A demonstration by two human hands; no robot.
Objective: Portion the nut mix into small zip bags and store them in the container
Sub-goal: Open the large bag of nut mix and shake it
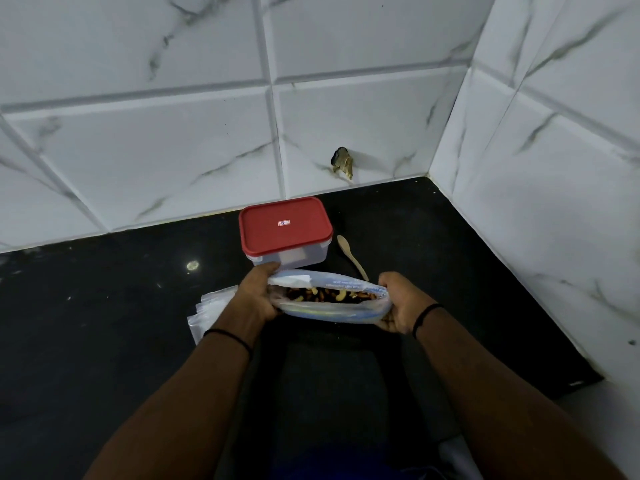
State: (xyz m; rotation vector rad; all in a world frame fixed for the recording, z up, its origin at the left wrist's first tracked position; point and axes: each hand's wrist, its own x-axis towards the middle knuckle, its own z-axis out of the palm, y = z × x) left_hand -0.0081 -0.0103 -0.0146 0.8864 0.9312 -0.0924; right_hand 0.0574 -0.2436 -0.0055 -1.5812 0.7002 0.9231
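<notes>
Two hands on bag point(332, 299) | our left hand point(258, 294) and right hand point(401, 301) grip its ends, fingers curled on plastic | mouth held open, nuts point(329, 294) inside | box point(285, 232) lidded, behind bag | spoon point(351, 256) right of box | spare bags point(211, 310) under left wrist

Single view, head-worn wide-angle camera. Looks forward and steeply down from above the person's own forearms, which enter from the bottom edge and converge mid-frame. Left hand point(258, 296) and right hand point(401, 303) sit just below centre, close to the lens. Faces an inner corner: tiled wall point(173, 133) fills the upper half and right side, black counter point(104, 323) the lower half. Strong barrel bending of tile lines toward the edges. No second view, so no shared region.
</notes>
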